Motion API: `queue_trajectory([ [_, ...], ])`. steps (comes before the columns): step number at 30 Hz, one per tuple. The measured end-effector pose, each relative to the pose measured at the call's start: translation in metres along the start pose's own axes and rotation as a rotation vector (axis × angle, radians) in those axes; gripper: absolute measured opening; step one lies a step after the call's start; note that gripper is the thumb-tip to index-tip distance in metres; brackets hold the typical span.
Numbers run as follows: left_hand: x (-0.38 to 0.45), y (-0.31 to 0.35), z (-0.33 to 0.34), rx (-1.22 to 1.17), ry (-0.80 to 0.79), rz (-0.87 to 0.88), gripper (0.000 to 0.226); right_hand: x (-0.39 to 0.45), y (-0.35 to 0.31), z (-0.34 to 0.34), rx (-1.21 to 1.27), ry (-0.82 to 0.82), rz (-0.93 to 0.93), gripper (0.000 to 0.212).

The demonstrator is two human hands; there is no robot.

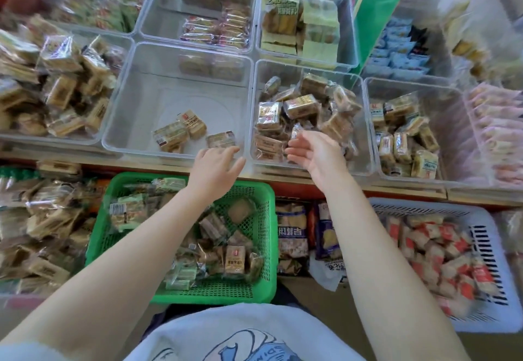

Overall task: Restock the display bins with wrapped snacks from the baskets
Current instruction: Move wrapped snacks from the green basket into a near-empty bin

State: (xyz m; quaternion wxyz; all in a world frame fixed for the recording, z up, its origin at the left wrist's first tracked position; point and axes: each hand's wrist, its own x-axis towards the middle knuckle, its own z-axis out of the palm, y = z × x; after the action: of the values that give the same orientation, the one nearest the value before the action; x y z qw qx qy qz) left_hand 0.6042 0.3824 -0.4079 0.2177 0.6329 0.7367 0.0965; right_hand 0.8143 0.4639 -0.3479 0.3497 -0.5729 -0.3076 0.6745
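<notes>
While both bare arms reach forward from the bottom of the view, the left hand (pixel 216 164) hovers at the front rim of a nearly bare clear display bin (pixel 135 123), fingers loosely spread and holding nothing. Three wrapped snacks (pixel 181 133) lie on that bin's floor, just beyond the fingertips. The right hand (pixel 312 155) is held palm-sideways over the front edge of the neighbouring clear bin (pixel 365 123), fingers relaxed and extended, gripping nothing; a heap of brown wrapped snack packets (pixel 305 111) fills that bin behind it. Below the shelf edge, under the left forearm, sits a green plastic basket (pixel 266 236) holding mixed green and brown wrapped snacks (pixel 234 259). To the right stands a pale lavender basket (pixel 492 250) filled with red-and-white wrapped snacks (pixel 435 253). Between the two baskets lie larger printed bags (pixel 293 236). More clear bins of packets surround the two in front.
</notes>
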Motion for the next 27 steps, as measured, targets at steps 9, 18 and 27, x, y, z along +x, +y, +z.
queue_trajectory([
  [9, -0.02, -0.056, 0.021, 0.302, 0.142, 0.021, 0.077, 0.01, 0.169, 0.038, -1.308, -0.311, 0.09, 0.024],
  [18, -0.014, -0.063, 0.037, 0.349, 0.19, 0.039, 0.075, 0.029, 0.247, 0.049, -2.007, -0.185, -0.224, 0.043],
  [27, -0.015, -0.062, 0.035, 0.341, 0.197, 0.052, 0.076, 0.034, 0.257, 0.045, -1.956, -0.222, -0.27, 0.047],
])
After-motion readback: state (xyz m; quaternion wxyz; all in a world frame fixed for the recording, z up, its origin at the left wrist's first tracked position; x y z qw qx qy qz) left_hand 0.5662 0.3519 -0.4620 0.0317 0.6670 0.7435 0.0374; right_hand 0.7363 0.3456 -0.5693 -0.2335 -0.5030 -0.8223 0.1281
